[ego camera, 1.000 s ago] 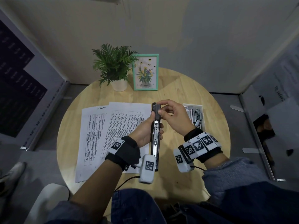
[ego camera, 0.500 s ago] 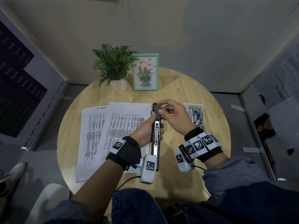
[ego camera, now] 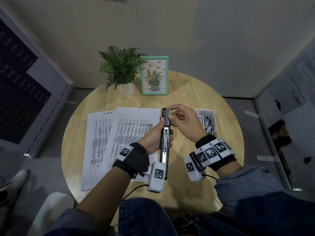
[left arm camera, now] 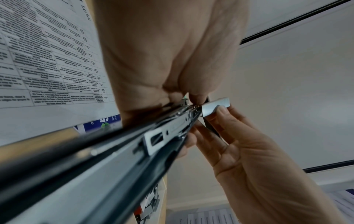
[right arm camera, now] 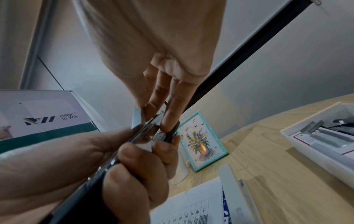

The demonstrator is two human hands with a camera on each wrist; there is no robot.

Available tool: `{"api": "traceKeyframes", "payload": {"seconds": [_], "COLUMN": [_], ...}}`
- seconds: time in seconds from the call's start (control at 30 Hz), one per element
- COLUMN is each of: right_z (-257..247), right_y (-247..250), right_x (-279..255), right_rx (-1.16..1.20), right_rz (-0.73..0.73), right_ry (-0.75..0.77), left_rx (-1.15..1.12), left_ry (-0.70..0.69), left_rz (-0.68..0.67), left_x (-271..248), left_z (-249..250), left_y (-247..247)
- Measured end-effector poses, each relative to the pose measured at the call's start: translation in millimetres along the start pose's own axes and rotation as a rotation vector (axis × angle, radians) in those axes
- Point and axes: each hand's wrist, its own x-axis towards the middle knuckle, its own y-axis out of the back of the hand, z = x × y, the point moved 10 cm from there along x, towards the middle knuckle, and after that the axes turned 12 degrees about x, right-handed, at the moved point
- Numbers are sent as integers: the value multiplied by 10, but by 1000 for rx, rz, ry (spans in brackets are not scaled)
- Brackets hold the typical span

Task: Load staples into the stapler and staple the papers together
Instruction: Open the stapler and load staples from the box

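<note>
A black stapler (ego camera: 165,142) is folded open above the table, its metal staple channel (left arm camera: 168,130) facing up. My left hand (ego camera: 154,137) grips its middle, fingers curled round it (right arm camera: 134,159). My right hand (ego camera: 183,122) pinches a grey strip of staples (ego camera: 167,116) between thumb and fingers at the channel's far end (left arm camera: 215,106). Two printed papers (ego camera: 119,137) lie overlapped on the round wooden table (ego camera: 187,193), left of the stapler.
A white tray (ego camera: 207,121) holding several staple strips sits right of my hands. A potted fern (ego camera: 121,70) and a teal picture frame (ego camera: 154,75) stand at the table's far side. Partition walls surround the table.
The right hand's pinch with the staple strip shifted slightly at the stapler's far end. The left hand and stapler stayed put.
</note>
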Motion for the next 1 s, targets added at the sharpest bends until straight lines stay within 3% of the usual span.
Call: {"api": "traceKeyframes", "payload": {"seconds": [0.47,0.7,1.0], "right_z": [-43,2,314], "right_y": [-1,73,107], "right_x": [-7,45,88], "right_rx": [-175,-145,-48], "right_rz": [10,81,223], "right_ry": [143,106,-132], "left_rx": [-26,8,-4], "left_ry": [-13,-38,-42], "left_rz": [13,3,-12], "left_x": [36,37,41], "left_z": [-5,57,34], "left_y": [-18,-19,-16]}}
